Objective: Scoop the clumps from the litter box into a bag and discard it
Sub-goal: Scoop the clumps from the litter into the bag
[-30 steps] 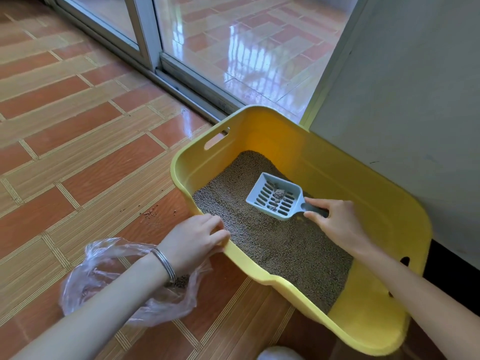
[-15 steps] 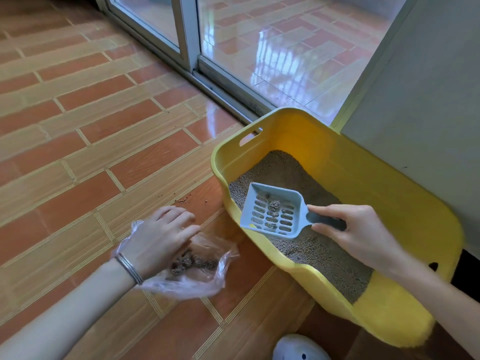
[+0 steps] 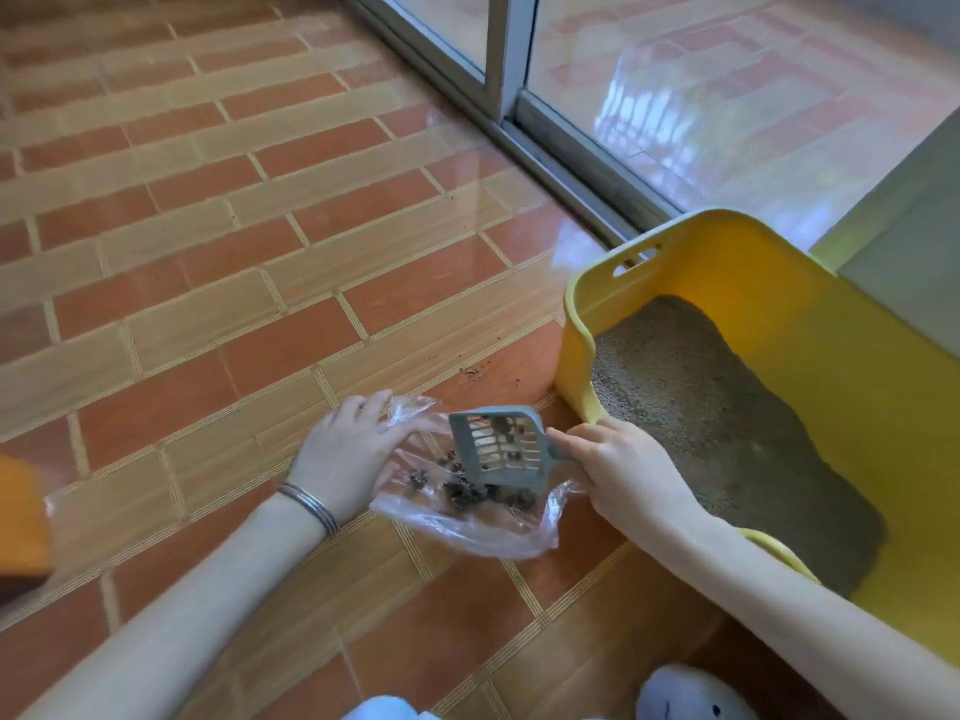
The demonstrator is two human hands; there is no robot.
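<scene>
A yellow litter box (image 3: pixel 737 262) with grey litter (image 3: pixel 717 407) stands on the tiled floor at the right. A clear plastic bag (image 3: pixel 483 527) lies on the floor just left of it, with dark clumps (image 3: pixel 467 488) inside. My left hand (image 3: pixel 345 452) holds the bag's edge and keeps its mouth apart. My right hand (image 3: pixel 618 467) grips the handle of a grey-blue slotted scoop (image 3: pixel 496 446), which is tipped steeply over the bag's mouth.
A sliding glass door frame (image 3: pixel 506 59) runs behind the box, and a grey wall (image 3: pixel 904 236) is at the right. A few litter crumbs (image 3: pixel 475 372) lie on the tiles. A white slipper (image 3: pixel 691 693) is at the bottom edge. An orange object (image 3: pixel 21 517) is at the left edge.
My right hand carried the scoop out of the litter box, leftward over the bag, and tipped it. My left hand left the box rim and took hold of the bag.
</scene>
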